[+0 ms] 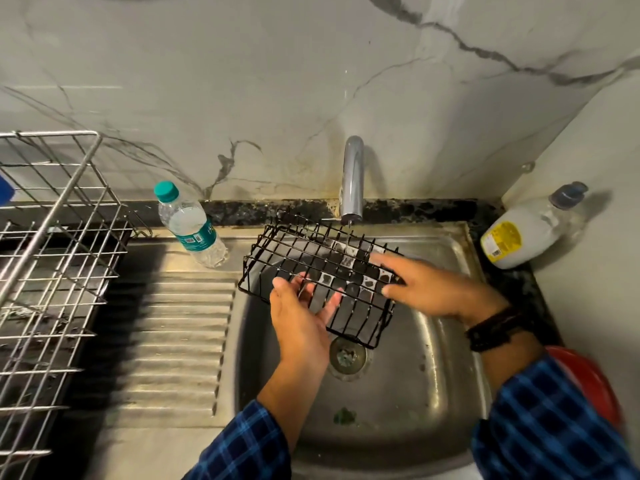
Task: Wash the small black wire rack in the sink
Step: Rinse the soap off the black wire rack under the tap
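**Rack under the running tap**

I hold the small black wire rack (332,268) tilted over the sink (415,358), just below the tap (352,178), whose thin stream falls on its far edge. My left hand (301,313) lies palm up beneath the wires, fingers spread and fairly straight. My right hand (433,289) rests flat on top, fingers straight. The teal label on the water bottle (190,226) and the yellow one on the white bottle (519,233) are too blurred to read.
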